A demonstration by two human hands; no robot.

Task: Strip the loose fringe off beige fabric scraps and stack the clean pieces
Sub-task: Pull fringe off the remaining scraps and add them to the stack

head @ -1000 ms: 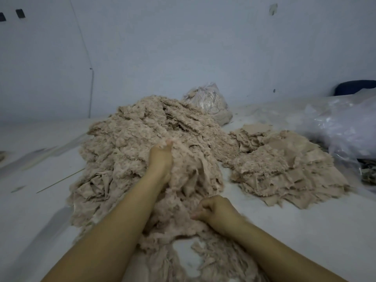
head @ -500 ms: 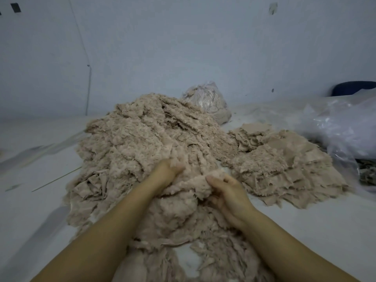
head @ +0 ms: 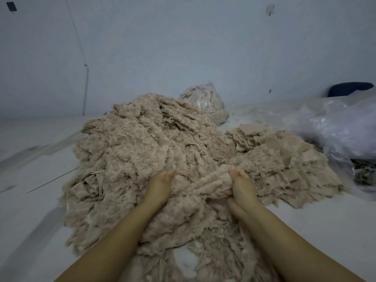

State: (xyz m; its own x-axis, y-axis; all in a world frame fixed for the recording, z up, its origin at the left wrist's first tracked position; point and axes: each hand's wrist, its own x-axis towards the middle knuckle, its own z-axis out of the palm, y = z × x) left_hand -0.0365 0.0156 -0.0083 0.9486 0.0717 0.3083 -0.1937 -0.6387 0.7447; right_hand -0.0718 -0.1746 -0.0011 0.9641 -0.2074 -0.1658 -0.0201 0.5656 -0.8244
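Beige fabric scrap (head: 205,185), fuzzy with loose fringe, is held up between both hands just above the near slope of the big heap of fringed scraps (head: 142,147). It is stretched as a crumpled band from one hand to the other. The left hand (head: 159,187) is seen edge-on, its fingers laid together and pointing away from the camera; the scrap's left end is gripped by it, though how far the fingers curl round the cloth is hidden. The right hand (head: 242,189) is closed on the scrap's right end, with the thumb pressed on top and the fingers tucked beneath the cloth. Both forearms are bare and reach in from the bottom edge.

The heap is spread over a pale floor (head: 36,220) and runs from the foreground up to the wall (head: 183,47). To its right, touching it, a lower and flatter stack of cleaner pieces (head: 289,165) is laid. Behind the heap, against the wall, a clear bag stuffed with beige material (head: 205,100) is seen. At the right edge, crumpled clear plastic sheeting (head: 341,127) is bunched, with a dark blue object (head: 350,91) behind it. A thin stick (head: 53,181) lies on the floor left of the heap.
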